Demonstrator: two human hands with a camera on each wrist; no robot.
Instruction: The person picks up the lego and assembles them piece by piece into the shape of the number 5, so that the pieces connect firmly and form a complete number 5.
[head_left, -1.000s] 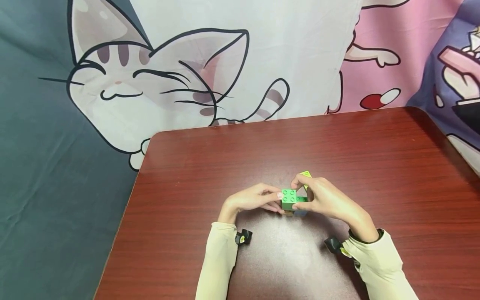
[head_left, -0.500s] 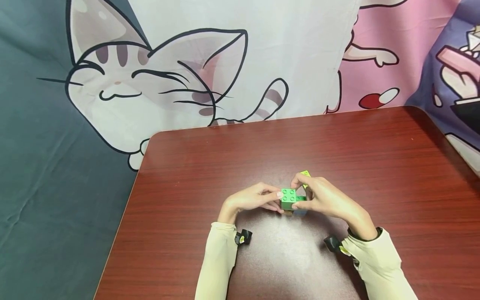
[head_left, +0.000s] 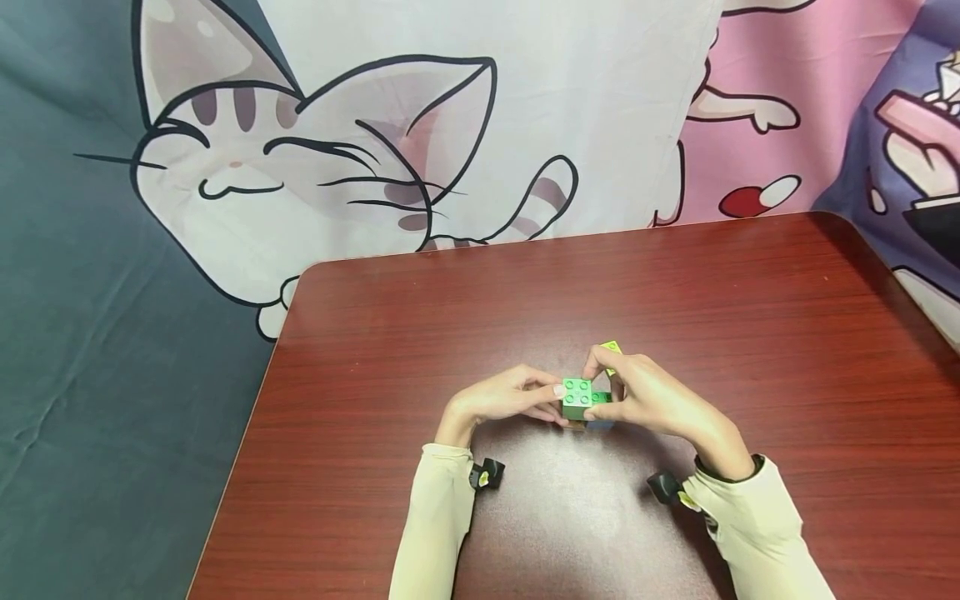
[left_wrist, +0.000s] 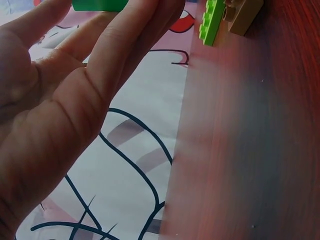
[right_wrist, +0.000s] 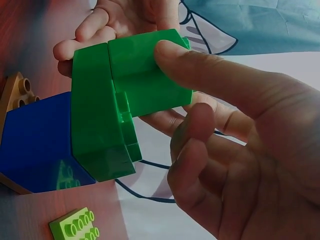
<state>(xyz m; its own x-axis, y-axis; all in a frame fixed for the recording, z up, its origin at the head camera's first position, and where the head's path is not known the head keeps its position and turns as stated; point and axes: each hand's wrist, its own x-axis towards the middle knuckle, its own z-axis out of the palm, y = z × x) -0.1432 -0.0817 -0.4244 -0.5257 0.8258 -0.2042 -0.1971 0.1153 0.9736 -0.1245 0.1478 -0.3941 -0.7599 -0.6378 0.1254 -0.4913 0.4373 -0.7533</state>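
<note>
A stack of toy building bricks stands between the two hands. Its green top brick [head_left: 577,398] sits on a second green brick [right_wrist: 92,115], offset to one side. Beneath them come a blue brick [right_wrist: 40,140] and a brown brick [left_wrist: 245,17]. My right hand [head_left: 656,400] pinches the top brick, its thumb [right_wrist: 175,52] flat on the near face. From the other side, my left hand [head_left: 510,396] holds the same brick, thumb at its edge and fingers behind and below. The left fingertips are partly hidden by the bricks.
A lime-green brick [right_wrist: 72,225] lies on the table just behind the stack, partly covered by the right hand in the head view. The reddish-brown table [head_left: 420,333] meets a cartoon-printed curtain [head_left: 615,100] at its far edge. Small black cameras sit on both wrists.
</note>
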